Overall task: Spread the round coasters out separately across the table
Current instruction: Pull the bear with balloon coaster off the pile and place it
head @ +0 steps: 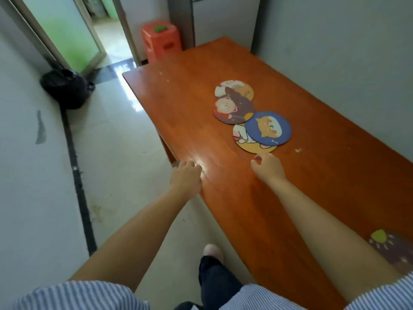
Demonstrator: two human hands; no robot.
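Note:
Several round cartoon coasters lie in an overlapping row on the orange wooden table (312, 175). The blue dog coaster (269, 127) rests on top of a yellow-rimmed coaster (248, 144). Behind them a dark purple coaster (230, 109) overlaps a pale one (237, 88). My right hand (268, 167) hovers just in front of the yellow-rimmed coaster, fingers loosely curled, holding nothing. Near the table's left edge, my left hand (186, 176) has its fingers curled down and is empty.
A dark mat with a green-and-yellow pattern (388, 245) lies at the table's near right, partly under my right arm. A crumb (298, 150) sits right of the coasters. An orange plastic stool (161, 41) stands beyond the table; a black bag (66, 88) sits by the left wall.

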